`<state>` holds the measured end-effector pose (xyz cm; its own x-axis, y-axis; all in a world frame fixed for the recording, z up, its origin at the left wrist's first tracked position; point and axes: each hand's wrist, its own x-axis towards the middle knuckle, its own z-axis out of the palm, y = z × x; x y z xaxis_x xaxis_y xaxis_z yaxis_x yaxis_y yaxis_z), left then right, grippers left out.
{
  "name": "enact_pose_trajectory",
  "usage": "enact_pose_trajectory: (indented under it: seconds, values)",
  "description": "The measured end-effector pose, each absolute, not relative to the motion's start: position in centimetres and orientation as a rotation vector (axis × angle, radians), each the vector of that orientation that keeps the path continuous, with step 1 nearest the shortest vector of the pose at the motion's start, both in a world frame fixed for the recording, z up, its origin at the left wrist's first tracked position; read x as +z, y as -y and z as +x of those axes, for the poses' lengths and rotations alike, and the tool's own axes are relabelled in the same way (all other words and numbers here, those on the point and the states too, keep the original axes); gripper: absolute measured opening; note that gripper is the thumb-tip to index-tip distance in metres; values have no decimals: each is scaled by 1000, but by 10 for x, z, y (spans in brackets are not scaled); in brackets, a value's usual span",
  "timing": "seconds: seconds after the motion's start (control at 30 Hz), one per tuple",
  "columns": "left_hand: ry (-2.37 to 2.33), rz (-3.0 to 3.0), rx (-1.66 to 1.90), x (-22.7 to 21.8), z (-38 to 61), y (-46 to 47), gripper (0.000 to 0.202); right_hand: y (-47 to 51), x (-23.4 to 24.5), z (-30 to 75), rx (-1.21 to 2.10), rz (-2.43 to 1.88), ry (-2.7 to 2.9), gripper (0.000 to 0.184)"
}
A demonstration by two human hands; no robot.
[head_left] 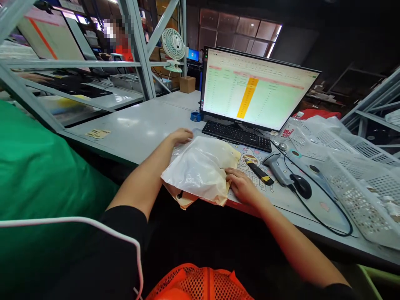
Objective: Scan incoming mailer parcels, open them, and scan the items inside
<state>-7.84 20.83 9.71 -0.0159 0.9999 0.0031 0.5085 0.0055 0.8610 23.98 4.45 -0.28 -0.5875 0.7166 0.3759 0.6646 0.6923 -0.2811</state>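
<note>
A white plastic bag [200,166] lies at the table's front edge, with tan, paper-like material showing along its right side and hanging below its near edge. My right hand [239,183] grips the bag's right edge with curled fingers. At the far left corner, my left hand [181,136] is closed on a piece of clear plastic [178,151] beside the bag; its fingertips are partly hidden. A box cutter [258,171] with a black and yellow handle lies right of the bag. Beyond it rests a grey barcode scanner [277,168] with a cable.
Behind the bag stand a black keyboard [237,135] and a monitor [256,89] showing a spreadsheet. A black mouse [300,186] and white perforated baskets [359,196] are at the right. A green sack [46,166] bulges at the left. A person [125,52] is in the background.
</note>
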Motion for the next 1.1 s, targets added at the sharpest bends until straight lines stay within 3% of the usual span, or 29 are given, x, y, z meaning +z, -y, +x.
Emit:
enact_pose_trajectory:
  seconds: [0.13,0.23,0.37,0.43,0.6,0.77,0.9,1.1]
  values:
    - [-1459,1869,888,135,-83,-185,38,-52,25,271,129,-1268,2329,25]
    - [-1176,2364,598,144,-47,-143,54,-71,50,322,-54,-1658,1915,39]
    - [-1159,2750,264,100,21,-97,85,-96,59,374,18,-2401,1525,68]
    - [-1144,2795,85,70,43,-83,87,-103,53,380,161,-2544,1527,70]
    - [-1111,2975,-20,29,55,-56,86,-112,54,376,250,-2508,1521,55]
    - [-1118,3000,-18,32,53,-44,83,-103,111,373,636,-2179,1735,28]
    - [-1127,2987,-18,34,52,-43,82,-85,148,353,939,-1911,1951,27]
    - [-1085,2885,195,41,51,-45,70,-91,143,342,876,-1904,2008,31]
